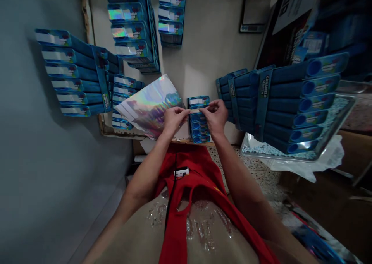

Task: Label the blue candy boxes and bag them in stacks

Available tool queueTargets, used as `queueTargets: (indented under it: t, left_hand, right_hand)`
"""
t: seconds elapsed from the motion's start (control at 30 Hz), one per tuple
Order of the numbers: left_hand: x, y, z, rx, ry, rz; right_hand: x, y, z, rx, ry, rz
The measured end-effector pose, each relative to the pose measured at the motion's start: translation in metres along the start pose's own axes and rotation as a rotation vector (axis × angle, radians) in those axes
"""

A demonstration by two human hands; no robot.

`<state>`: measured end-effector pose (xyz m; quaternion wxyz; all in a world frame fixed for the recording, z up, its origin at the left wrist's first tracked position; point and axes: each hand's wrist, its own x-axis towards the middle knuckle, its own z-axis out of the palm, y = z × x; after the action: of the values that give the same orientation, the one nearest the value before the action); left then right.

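Between my two hands a short pale sticker strip (194,111) is stretched flat over a row of small blue candy boxes (199,127). My left hand (174,120) pinches the strip's left end with thumb and forefinger. At the opposite end, the fingertips of my right hand (215,116) grip it in the same way. The strip lies across the upper part of the row; whether it touches a box I cannot tell. Left of the row, partly behind my left hand, is a shiny holographic sticker sheet (151,105).
Blue boxes are stacked at the left (74,74), at the back (130,31) and at the right (290,101). A clear tray (345,109) of pale blue candies sits under the right stack. Farther back are a scale (252,28) and a dark carton (279,39).
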<state>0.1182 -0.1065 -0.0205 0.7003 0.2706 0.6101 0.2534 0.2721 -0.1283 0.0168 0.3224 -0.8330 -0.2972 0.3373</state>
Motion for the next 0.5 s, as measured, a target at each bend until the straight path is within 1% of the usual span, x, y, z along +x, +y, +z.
queueTargets:
  t: [0.1, 0.17, 0.27, 0.33, 0.37, 0.43, 0.5]
  left_hand:
    - [0.005, -0.005, 0.0, 0.004, -0.001, -0.011]
    - [0.01, -0.009, 0.001, -0.029, -0.009, -0.042]
    - [0.015, -0.018, 0.007, -0.181, -0.011, -0.13]
    - [0.016, -0.026, 0.017, -0.283, 0.024, -0.193]
    - [0.015, -0.03, 0.023, -0.319, 0.061, -0.212]
    - [0.013, -0.037, 0.036, -0.364, 0.151, -0.225]
    - [0.009, -0.039, 0.041, -0.361, 0.206, -0.205]
  right_hand:
    - [0.002, 0.001, 0.001, -0.059, -0.009, -0.006]
    - [0.003, 0.003, 0.0, -0.105, -0.011, -0.01]
    - [0.006, 0.011, -0.003, -0.228, 0.092, -0.042]
    - [0.01, 0.019, -0.004, -0.245, 0.143, -0.01]
    - [0.012, 0.024, -0.005, -0.203, 0.131, 0.027]
    - [0.016, 0.033, -0.003, -0.075, 0.061, 0.086]
    - [0.019, 0.04, -0.002, -0.014, -0.001, 0.072]
